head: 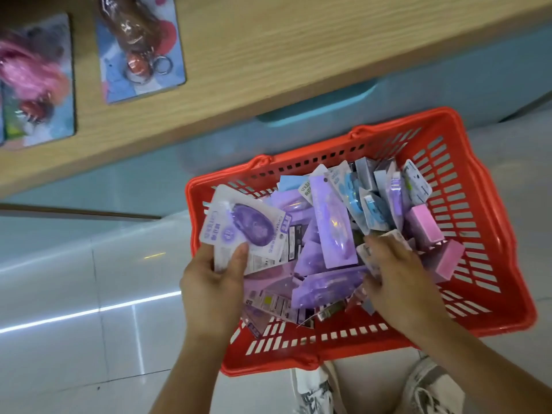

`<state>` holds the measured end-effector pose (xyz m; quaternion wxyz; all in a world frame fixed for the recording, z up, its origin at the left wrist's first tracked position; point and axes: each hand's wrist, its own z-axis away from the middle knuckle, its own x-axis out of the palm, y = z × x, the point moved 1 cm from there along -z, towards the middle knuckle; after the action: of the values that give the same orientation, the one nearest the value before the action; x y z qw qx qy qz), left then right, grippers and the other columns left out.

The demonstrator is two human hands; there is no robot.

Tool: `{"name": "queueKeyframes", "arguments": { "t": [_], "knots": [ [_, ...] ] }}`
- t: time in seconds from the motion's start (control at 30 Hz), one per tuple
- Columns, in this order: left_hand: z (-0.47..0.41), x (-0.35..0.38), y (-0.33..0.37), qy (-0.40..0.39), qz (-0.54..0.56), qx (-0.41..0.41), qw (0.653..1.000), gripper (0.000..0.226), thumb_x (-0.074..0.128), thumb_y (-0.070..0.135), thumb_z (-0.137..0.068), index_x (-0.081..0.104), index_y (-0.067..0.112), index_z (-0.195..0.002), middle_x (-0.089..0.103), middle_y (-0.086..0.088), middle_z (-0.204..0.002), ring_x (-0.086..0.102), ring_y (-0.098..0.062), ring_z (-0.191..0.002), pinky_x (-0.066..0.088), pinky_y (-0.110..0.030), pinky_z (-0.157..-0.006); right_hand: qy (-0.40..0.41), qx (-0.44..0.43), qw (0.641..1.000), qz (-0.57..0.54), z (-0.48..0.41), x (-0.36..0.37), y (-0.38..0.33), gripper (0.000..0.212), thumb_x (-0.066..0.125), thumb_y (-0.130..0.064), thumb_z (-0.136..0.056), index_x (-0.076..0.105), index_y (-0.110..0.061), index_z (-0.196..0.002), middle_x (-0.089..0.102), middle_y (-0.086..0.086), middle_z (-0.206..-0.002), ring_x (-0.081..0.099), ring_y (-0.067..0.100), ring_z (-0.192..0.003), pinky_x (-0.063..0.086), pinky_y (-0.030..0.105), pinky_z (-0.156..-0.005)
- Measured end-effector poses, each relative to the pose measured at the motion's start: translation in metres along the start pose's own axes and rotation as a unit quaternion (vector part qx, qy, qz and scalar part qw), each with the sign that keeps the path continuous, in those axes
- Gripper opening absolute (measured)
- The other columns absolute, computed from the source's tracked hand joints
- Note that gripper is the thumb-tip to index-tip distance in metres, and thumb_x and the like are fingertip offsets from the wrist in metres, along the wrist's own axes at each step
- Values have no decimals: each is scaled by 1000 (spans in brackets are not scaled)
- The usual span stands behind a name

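Seen from above, a red plastic basket (493,321) sits on a pale tiled floor (74,294), filling the centre and right of the frame. It is full of a pile (331,234) of small stationery packs, mostly purple, some blue and pink.

At the basket's left edge, the left hand (213,282) holds a pack (239,228) on top of a few more. The pack is a white card with purple print and a clear blister over an oval purple dispenser. The oval's long axis runs from upper left to lower right of the frame, and the card faces up towards the camera. The thumb presses on the card's lower edge and the fingers curl underneath.

The right hand (397,273) reaches in from lower right, palm down, fingers bent into the pile at the basket's centre; whether it grips anything cannot be told.

A wooden shelf (268,55) crosses the top of the frame. Shoes (316,392) show at the bottom.
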<state>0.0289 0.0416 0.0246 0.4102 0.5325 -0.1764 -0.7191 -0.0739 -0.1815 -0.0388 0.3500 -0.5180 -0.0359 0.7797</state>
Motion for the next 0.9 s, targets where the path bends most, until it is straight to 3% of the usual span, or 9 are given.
{"name": "queueKeyframes", "arguments": {
  "t": [0.1,0.2,0.3,0.37,0.43,0.57,0.7,0.8,0.9],
  "knots": [
    [14,-32,24,-14,64,19,998,12,71,16,-87,67,26,-89,74,17,-82,71,-1,-76,55,-15,-60,62,-19,983,-170,6,-35,-25,85,79,-22,-76,32,-29,-146,36,-13,-145,33,6,-136,29,22,-107],
    [32,-46,46,-113,53,69,990,23,73,15,-79,65,33,-92,71,28,-83,69,5,-75,51,-9,-59,-18,-107,964,-245,10,-85,-67,93,80,-44,-67,24,-52,-140,23,-48,-133,17,-34,-121,14,-6,-97],
    [48,-35,63,-221,22,115,968,41,74,3,-80,63,39,-96,70,32,-89,67,9,-81,50,-9,-65,-227,-174,936,-208,1,-108,-84,63,85,-47,-66,52,-56,-119,61,-37,-113,56,-16,-103,44,12,-90],
    [50,-21,68,-262,47,125,956,44,71,1,-85,62,40,-104,71,26,-99,68,5,-91,50,-9,-72,-314,-167,902,-247,-5,-107,-80,39,86,-34,-71,67,-30,-105,74,-8,-94,68,11,-85,56,34,-82],
    [50,-3,70,-300,112,106,941,43,67,6,-88,57,37,-118,72,13,-108,69,-7,-98,55,-22,-79,-338,-104,858,-373,-5,-102,-63,43,81,-19,-74,67,-14,-114,74,5,-108,70,22,-101,55,40,-93],
    [38,34,56,-289,157,39,944,46,64,15,-93,49,36,-131,64,6,-118,64,-16,-104,58,-37,-83,-281,32,799,-530,3,-95,-19,52,87,-20,-59,74,-15,-109,73,13,-110,70,32,-103,58,39,-81],
    [9,63,-15,-203,-54,-49,977,58,72,8,-83,49,29,-131,61,7,-114,61,-15,-98,54,-35,-87,-141,203,716,-653,14,-83,37,98,100,-36,-17,73,-9,-107,72,22,-107,73,35,-82,60,44,-63],
    [18,85,-59,-307,-114,-103,939,88,82,15,-73,31,27,-144,61,4,-118,64,-21,-104,55,-46,-92,-110,228,681,-687,27,-81,52,100,100,-38,-22,71,-14,-115,70,21,-114,73,32,-83,61,45,-68],
    [23,101,-67,-264,-122,-112,950,86,83,18,-75,29,27,-142,64,5,-113,65,-20,-102,56,-44,-89,-118,246,679,-682,34,-74,55,106,100,-34,-23,67,-12,-121,71,20,-111,73,31,-82,60,43,-65]
  ]
}}
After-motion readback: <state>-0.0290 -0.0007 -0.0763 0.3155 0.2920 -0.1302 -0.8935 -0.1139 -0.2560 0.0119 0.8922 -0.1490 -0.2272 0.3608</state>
